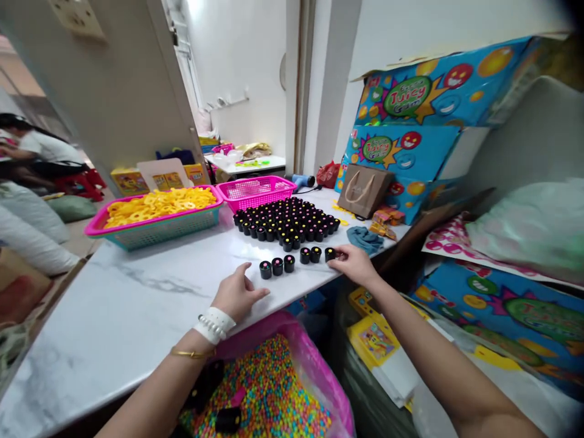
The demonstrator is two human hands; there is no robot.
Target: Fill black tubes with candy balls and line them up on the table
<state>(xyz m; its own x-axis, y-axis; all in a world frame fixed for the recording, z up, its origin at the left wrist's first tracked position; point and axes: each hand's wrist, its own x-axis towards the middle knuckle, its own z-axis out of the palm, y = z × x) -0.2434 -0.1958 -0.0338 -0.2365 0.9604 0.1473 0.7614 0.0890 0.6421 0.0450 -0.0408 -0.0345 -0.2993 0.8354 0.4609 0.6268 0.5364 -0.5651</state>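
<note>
My right hand [352, 263] pinches a small black cup [330, 255] with a yellow dot showing in its top, at the right end of a loose row. Just left of it stand two more black cups [310, 255], then three others [277, 266]. My left hand [237, 293] rests near the table's front edge, thumb and fingers apart and nothing between them, left of that row. Behind the row, many similar black cups [285, 219] with pink or yellow dots stand packed together on the marbled white table [150, 292].
A basket [155, 234] of yellow rings and a pink basket [255, 190] stand behind. Below the edge is a pink tub [335, 389] of coloured candy balls. Gum boxes [401, 146], a brown paper bag [365, 190] and a blue cloth [365, 239] lie right. Another person [45, 146] sits far left.
</note>
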